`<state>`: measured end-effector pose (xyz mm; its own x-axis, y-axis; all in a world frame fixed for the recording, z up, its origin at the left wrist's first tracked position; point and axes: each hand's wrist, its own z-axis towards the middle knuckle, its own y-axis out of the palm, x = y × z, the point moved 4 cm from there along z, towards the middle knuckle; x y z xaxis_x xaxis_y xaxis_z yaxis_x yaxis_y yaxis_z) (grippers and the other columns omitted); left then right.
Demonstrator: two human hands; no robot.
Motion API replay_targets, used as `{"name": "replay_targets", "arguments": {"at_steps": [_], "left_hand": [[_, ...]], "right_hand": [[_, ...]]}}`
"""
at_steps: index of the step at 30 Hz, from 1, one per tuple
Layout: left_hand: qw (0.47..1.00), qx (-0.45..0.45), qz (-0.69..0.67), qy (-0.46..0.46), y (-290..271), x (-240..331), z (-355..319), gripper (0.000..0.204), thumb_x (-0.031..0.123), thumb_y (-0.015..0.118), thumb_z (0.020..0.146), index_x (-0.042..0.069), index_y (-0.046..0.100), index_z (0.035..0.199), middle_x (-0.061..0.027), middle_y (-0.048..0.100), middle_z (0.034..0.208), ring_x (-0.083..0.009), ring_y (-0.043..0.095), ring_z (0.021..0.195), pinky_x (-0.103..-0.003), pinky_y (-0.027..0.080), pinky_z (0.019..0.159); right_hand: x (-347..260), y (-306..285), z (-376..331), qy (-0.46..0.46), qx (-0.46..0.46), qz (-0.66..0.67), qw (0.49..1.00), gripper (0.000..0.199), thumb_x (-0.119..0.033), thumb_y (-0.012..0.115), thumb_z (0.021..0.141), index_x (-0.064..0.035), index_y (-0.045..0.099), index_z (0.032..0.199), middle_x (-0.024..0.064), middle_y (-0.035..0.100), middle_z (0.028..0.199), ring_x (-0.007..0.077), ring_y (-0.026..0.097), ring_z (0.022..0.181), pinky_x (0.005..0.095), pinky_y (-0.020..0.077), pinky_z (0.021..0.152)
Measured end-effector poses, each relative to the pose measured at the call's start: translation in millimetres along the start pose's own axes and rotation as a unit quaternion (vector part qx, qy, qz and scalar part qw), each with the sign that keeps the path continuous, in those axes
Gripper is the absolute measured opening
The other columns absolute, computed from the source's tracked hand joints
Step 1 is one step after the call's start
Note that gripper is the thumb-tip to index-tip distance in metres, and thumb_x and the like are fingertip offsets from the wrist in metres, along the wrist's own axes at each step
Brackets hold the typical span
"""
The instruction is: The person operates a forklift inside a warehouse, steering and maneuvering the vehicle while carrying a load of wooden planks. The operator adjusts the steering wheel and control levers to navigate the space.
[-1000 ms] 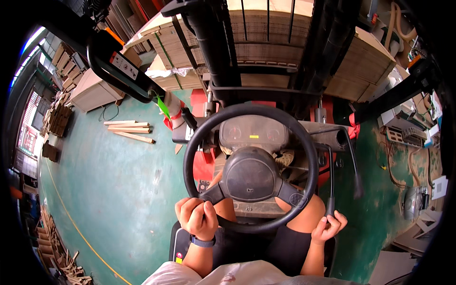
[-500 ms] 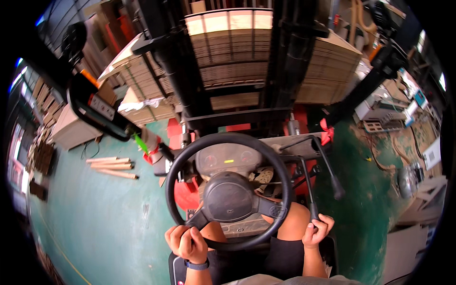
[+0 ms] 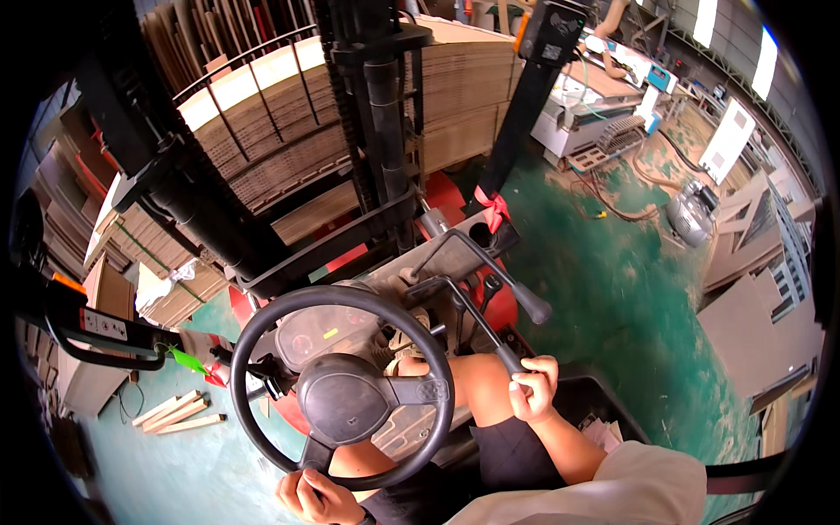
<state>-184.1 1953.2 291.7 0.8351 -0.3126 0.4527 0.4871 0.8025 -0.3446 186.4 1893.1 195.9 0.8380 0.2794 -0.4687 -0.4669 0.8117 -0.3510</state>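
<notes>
I sit at the controls of a forklift. My left hand (image 3: 317, 499) is closed round the lower left rim of the black steering wheel (image 3: 343, 404). My right hand (image 3: 533, 388) grips the end of a control lever (image 3: 477, 319) beside my right leg. A second lever (image 3: 516, 293) with a black knob stands just past it, untouched. Beyond the dashboard (image 3: 306, 332) rises the black mast (image 3: 385, 122), and behind it is a large stack of boards (image 3: 280, 105). Whether the forks are under that stack is hidden.
Several wooden strips (image 3: 179, 411) lie on the green floor at the left. At the right stand a white and blue machine (image 3: 582, 109), a silver motor-like unit (image 3: 691, 214) and leaning panels (image 3: 752, 324). Cables (image 3: 612, 197) and sawdust lie on the floor there.
My view has turned to the right, so the wheel and mast appear further left and tilted. More of the machine and panels at the right shows. Both hands keep their holds.
</notes>
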Motion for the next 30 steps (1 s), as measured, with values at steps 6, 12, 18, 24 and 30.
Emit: {"name": "replay_targets", "arguments": {"at_steps": [6,12,18,24,30], "left_hand": [[0.999,0.01,0.006,-0.036,0,-3,-6,0.022,0.01,0.072,0.097,-0.005,0.072,0.082,-0.0203,0.067,0.085,-0.0339,0.061,0.075,-0.044,0.05,0.067],[0.999,-0.013,0.038,0.01,4,-13,-12,0.02,0.004,0.065,0.101,-0.01,0.066,0.086,-0.0168,0.062,0.093,-0.0297,0.057,0.077,-0.041,0.046,0.067],[0.999,-0.003,0.038,0.002,5,-19,-18,0.022,0.005,0.065,0.101,-0.01,0.066,0.086,-0.0172,0.062,0.094,-0.0309,0.057,0.08,-0.042,0.047,0.069],[0.999,-0.01,0.041,0.008,9,-27,-26,0.024,0.008,0.066,0.102,-0.01,0.066,0.086,-0.0176,0.063,0.096,-0.031,0.058,0.081,-0.042,0.047,0.07],[0.998,-0.012,0.052,0.02,14,-28,-30,0.026,0.013,0.066,0.103,-0.01,0.069,0.091,-0.0174,0.066,0.096,-0.0298,0.06,0.079,-0.041,0.049,0.069]], "right_hand": [[0,6,0,0.002,-0.004,0.005,1.0,0.02,-0.009,0.073,0.083,-0.0088,0.066,0.101,0.0143,0.058,0.12,0.0299,0.059,0.092,0.0403,0.0494,0.078],[4,5,-3,0.011,-0.005,0.006,1.0,0.02,-0.01,0.071,0.084,-0.01,0.066,0.103,0.0133,0.058,0.12,0.0297,0.058,0.094,0.0392,0.0484,0.077],[6,9,-6,-0.001,0.0,0.009,1.0,0.02,-0.009,0.072,0.083,-0.0097,0.067,0.102,0.0127,0.058,0.121,0.0304,0.058,0.095,0.0398,0.0483,0.077],[11,14,-15,0.007,0.007,0.013,1.0,0.018,-0.009,0.073,0.083,-0.0097,0.068,0.1,0.0119,0.059,0.121,0.0302,0.058,0.094,0.0413,0.048,0.081],[15,15,-20,-0.002,0.012,-0.002,1.0,0.019,-0.009,0.074,0.081,-0.0113,0.068,0.1,0.0099,0.061,0.12,0.0269,0.061,0.089,0.0428,0.0463,0.085]]}}
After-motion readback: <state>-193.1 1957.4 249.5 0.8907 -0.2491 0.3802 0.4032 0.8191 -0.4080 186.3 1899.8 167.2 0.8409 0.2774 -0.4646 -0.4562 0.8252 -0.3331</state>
